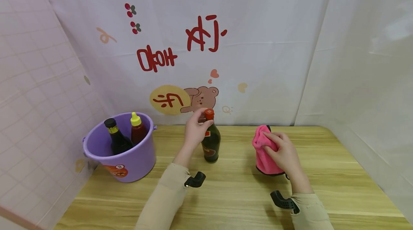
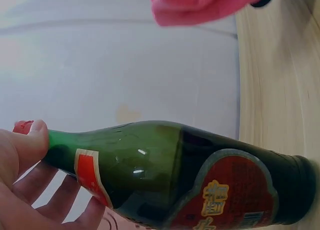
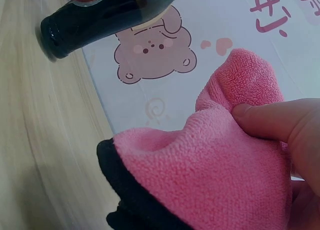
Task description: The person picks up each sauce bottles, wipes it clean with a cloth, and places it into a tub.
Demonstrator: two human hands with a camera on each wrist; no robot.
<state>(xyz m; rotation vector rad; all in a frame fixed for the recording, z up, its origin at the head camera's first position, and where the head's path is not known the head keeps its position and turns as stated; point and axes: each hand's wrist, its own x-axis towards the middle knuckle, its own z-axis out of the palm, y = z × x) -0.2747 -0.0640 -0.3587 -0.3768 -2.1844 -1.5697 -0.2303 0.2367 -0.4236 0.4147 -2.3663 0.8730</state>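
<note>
A dark green glass bottle (image 1: 211, 143) with a red cap (image 1: 209, 114) stands upright on the wooden table. My left hand (image 1: 196, 128) grips it by the neck, thumb just below the cap. In the left wrist view the bottle (image 2: 150, 160) shows a small red neck label and a larger red label lower down, with dark liquid in its lower part. To the right, my right hand (image 1: 282, 151) pinches a folded pink cloth (image 1: 266, 154) with black edging, held above the table. The right wrist view shows the thumb pressed into the fuzzy cloth (image 3: 215, 155).
A purple bucket (image 1: 142, 162) stands at the left of the table. Inside it are a dark bottle with a black cap (image 1: 110, 122) and a red sauce bottle with a yellow nozzle (image 1: 138, 131). A printed white curtain (image 1: 267, 50) hangs behind the table (image 1: 232, 201).
</note>
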